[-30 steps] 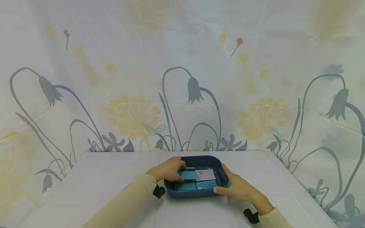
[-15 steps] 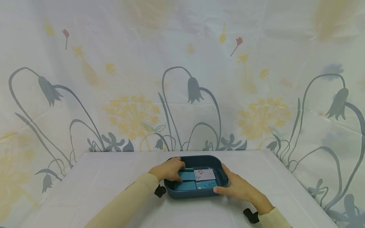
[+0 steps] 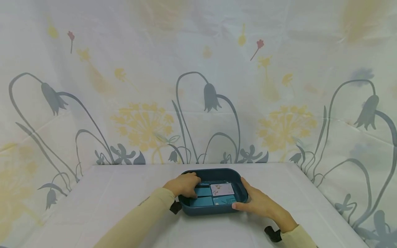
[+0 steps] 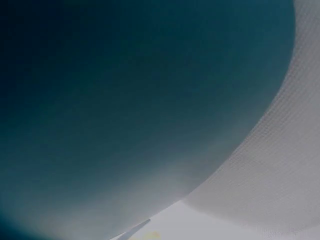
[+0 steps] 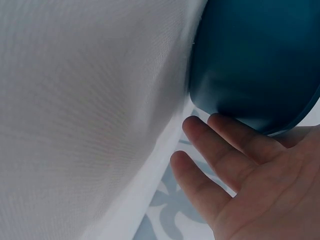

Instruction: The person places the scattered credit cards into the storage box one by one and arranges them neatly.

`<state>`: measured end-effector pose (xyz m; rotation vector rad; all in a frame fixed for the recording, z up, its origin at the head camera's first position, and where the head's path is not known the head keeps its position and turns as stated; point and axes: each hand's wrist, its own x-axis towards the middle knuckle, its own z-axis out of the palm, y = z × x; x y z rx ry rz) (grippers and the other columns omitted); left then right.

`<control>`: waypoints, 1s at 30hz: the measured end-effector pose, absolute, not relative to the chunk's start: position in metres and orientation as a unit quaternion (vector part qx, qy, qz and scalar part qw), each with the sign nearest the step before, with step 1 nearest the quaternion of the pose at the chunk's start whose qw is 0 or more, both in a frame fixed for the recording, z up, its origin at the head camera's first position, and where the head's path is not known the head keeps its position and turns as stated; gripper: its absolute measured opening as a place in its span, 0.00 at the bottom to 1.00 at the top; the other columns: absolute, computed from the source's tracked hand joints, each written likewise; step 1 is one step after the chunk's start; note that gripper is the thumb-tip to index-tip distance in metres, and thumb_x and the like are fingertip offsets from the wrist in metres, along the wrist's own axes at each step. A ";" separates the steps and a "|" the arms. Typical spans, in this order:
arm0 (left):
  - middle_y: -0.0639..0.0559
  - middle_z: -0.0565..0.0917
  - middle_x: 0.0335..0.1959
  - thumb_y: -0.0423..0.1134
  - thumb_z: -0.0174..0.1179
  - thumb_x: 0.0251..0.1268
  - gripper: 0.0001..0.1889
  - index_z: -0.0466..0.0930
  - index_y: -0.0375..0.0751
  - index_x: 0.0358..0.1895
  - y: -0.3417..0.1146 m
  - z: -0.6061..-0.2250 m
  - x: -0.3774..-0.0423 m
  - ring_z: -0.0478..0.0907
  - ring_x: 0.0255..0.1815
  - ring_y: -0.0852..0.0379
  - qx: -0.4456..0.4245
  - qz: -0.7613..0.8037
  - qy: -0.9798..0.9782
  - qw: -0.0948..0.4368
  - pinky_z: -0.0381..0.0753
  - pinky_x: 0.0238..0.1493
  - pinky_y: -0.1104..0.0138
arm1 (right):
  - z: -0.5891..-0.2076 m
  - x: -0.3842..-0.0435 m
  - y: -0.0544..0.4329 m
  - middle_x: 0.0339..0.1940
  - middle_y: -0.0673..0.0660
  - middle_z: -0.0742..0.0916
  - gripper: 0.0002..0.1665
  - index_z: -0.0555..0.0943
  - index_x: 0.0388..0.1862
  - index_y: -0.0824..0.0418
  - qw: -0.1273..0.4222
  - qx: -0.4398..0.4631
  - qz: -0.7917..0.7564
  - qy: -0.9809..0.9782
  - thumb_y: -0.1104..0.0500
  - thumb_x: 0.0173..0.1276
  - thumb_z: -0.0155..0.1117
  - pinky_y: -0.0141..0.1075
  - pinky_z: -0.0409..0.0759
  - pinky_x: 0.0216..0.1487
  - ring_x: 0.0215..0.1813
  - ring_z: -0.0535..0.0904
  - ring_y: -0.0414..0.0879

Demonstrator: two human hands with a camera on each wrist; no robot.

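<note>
A dark blue tray stands in the middle of the table, with several cards flat inside. My left hand reaches over its left side and pinches the left end of a blue card with a dark stripe. Right of that card lies a pale floral card. In front are a plain blue card and a blue card with large letters. My right hand holds the tray's right front corner, thumb on the front wall. In the right wrist view, three fingers stretch beside the tray wall.
The white table meets a flower-printed cloth backdrop behind and at both sides. Black wrist cameras are strapped on both wrists. In the left wrist view, the tray's outer wall fills most of the picture.
My left hand has eased slightly, and the striped blue card has come down flat and a bit left. The floral card has shifted slightly left. My right hand and the tray have stayed in place.
</note>
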<state>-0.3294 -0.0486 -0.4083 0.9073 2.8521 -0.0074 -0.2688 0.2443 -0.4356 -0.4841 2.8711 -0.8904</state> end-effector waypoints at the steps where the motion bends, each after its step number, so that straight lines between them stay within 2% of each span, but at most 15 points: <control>1: 0.53 0.77 0.43 0.50 0.71 0.51 0.27 0.79 0.44 0.55 -0.049 -0.409 -0.330 0.73 0.44 0.58 0.302 -0.003 0.950 0.075 0.75 0.51 0.62 | -0.436 -0.269 0.244 0.73 0.67 0.63 0.67 0.45 0.77 0.63 0.048 -0.159 -0.292 0.942 0.31 0.54 0.66 0.61 0.63 0.62 0.70 0.62 0.63; 15: 0.54 0.79 0.45 0.49 0.73 0.49 0.27 0.81 0.45 0.54 -0.047 -0.409 -0.332 0.75 0.46 0.60 0.291 0.002 0.953 0.085 0.75 0.53 0.62 | -0.433 -0.268 0.243 0.73 0.68 0.63 0.66 0.44 0.77 0.64 0.051 -0.160 -0.287 0.943 0.31 0.54 0.65 0.61 0.63 0.62 0.69 0.62 0.63; 30: 0.55 0.78 0.41 0.48 0.72 0.50 0.24 0.81 0.45 0.52 -0.047 -0.412 -0.332 0.74 0.43 0.61 0.301 -0.007 0.950 0.077 0.75 0.51 0.63 | -0.432 -0.268 0.243 0.72 0.68 0.63 0.66 0.44 0.77 0.64 0.051 -0.163 -0.282 0.944 0.30 0.54 0.64 0.61 0.63 0.62 0.69 0.62 0.64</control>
